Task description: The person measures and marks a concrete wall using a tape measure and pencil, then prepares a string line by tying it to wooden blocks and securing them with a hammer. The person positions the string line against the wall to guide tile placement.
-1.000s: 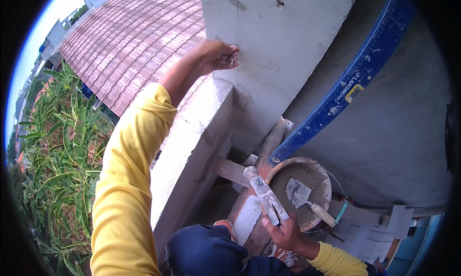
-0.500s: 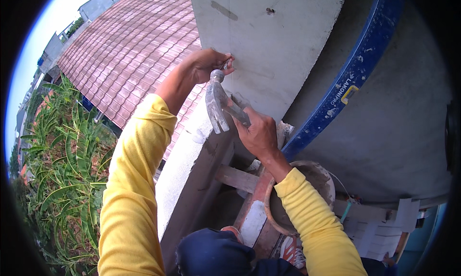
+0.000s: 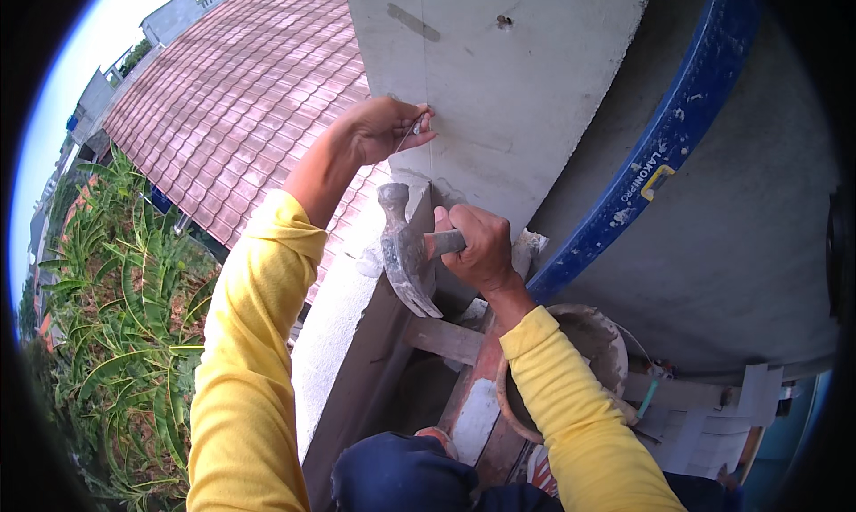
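My right hand (image 3: 481,252) is wrapped round the short visible part of a claw hammer's handle. The worn grey claw hammer (image 3: 403,252) has its striking face up and its claws pointing down, above the top of a low plastered wall (image 3: 332,356). Farther up, my left hand (image 3: 390,129) is closed in a pinch beside the grey plastered column (image 3: 522,93). A thin string (image 3: 424,53) runs down the column to its fingertips, and a loose loop of it shows there. Whether a small nail is also pinched cannot be made out.
A long blue level (image 3: 664,147) leans against the dark grey wall at right. A mortar bucket (image 3: 588,329) stands below my right forearm, on planks (image 3: 473,414). Left of the low wall lie a tiled roof (image 3: 241,102) and a drop to green plants (image 3: 134,334).
The claw hammer has turned in my right hand, its striking face shifting left and down and its claws swinging lower right. My left hand stays near the same spot, with the string loop now clearer.
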The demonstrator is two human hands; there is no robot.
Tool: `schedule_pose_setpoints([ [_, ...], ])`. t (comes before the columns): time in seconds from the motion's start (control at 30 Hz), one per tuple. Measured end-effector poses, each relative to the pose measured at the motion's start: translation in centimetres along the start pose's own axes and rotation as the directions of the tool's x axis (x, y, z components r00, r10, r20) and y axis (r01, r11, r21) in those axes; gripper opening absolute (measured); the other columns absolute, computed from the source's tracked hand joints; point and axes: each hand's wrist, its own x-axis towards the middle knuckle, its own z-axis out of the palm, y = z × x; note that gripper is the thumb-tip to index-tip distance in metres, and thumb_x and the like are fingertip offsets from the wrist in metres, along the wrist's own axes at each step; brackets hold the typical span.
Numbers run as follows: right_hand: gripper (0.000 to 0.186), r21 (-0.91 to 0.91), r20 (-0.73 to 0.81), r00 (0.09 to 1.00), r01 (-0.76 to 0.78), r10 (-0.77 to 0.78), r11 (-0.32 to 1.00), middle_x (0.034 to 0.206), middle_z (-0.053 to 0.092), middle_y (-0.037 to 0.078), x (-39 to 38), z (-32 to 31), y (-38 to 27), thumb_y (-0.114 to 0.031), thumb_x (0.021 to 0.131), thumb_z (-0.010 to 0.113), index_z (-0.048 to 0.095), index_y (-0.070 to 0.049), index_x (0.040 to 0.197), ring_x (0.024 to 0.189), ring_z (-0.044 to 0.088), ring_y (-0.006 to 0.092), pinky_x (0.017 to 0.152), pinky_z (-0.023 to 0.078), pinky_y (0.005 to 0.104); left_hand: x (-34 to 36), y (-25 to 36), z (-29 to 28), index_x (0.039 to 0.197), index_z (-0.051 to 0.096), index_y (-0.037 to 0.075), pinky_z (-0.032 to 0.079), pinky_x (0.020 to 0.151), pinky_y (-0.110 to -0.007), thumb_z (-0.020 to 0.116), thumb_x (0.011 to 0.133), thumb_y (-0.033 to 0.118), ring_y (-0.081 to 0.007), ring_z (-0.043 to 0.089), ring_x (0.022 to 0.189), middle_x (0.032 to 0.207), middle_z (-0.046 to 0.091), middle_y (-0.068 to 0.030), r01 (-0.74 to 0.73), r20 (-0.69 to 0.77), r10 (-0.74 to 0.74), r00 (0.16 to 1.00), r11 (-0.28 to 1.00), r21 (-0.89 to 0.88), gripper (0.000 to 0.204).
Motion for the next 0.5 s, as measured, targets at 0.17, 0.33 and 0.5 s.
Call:
schedule_pose_setpoints([
  [0.17,0.030,0.002,-0.068,0.997,-0.025,0.025,1.000,0.064,0.057,0.014,0.5,0.3,0.2,-0.019,0.096,0.069,0.050,-0.007,0.075,0.057,0.062,0.0376,0.053,0.049,0.0462,0.3,0.1,-0.3,0.109,0.061,-0.005,0.063,0.093,-0.037,0.056,0.105,0.004,-0.0151,0.066,0.084,0.098,0.065,-0.0084,0.022,0.027,-0.022,0.999,1.000,0.001,0.011],
  [0.33,0.026,-0.005,-0.008,1.000,0.026,-0.026,1.000,0.070,0.063,0.015,-0.3,-0.5,-0.4,-0.016,0.090,0.072,0.052,-0.006,0.077,0.062,0.065,0.0387,0.055,0.052,0.0454,-0.6,0.2,0.3,0.110,0.060,-0.005,0.063,0.093,-0.036,0.056,0.105,0.003,-0.0143,0.065,0.082,0.098,0.065,-0.0077,-0.011,-0.015,0.011,1.000,1.000,0.025,0.011],
  [0.5,0.023,0.016,-0.080,0.994,-0.067,0.068,0.998,0.071,0.064,0.014,-0.2,0.1,0.1,-0.014,0.090,0.072,0.054,-0.006,0.080,0.066,0.067,0.0382,0.059,0.053,0.0460,0.1,0.3,0.4,0.110,0.061,-0.006,0.064,0.091,-0.035,0.058,0.103,0.003,-0.0136,0.067,0.080,0.099,0.068,-0.0087,-0.024,-0.010,0.024,1.000,1.000,0.014,0.011],
])
